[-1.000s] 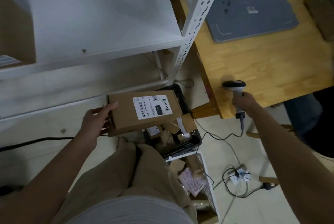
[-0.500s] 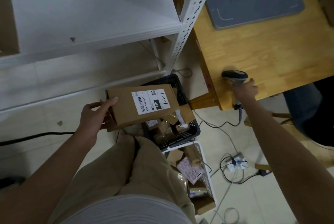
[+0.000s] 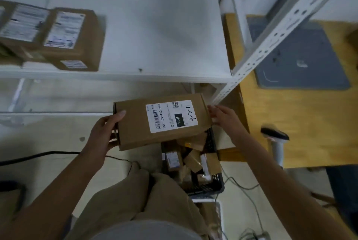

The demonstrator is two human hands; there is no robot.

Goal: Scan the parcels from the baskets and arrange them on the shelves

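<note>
Left hand point(image 3: 102, 135) grips parcel point(image 3: 133, 123) at its left end, thumb on top. Right hand point(image 3: 222, 117), fingers straight, touches right end. Parcel held label-up over basket point(image 3: 211, 187), below shelf point(image 3: 155, 26) front. Scanner point(image 3: 275, 135) lies on surface point(image 3: 310, 123).

A parcel storeroom is indicated. Labelled cartons point(image 3: 71, 42) are kept on slotted metal shelving point(image 3: 164, 26); a barcode scanner point(image 3: 275, 135) is seen nearby.

A brown parcel point(image 3: 133, 125), its white label marked 15H facing up, is held level above a black basket point(image 3: 211, 188). It is gripped at one end by the left hand point(image 3: 102, 133) and touched at the other by the right hand point(image 3: 222, 117). Smaller parcels point(image 3: 172, 160) are heaped in the basket. Two labelled boxes point(image 3: 71, 42) are set side by side on the white shelf point(image 3: 155, 36).
</note>
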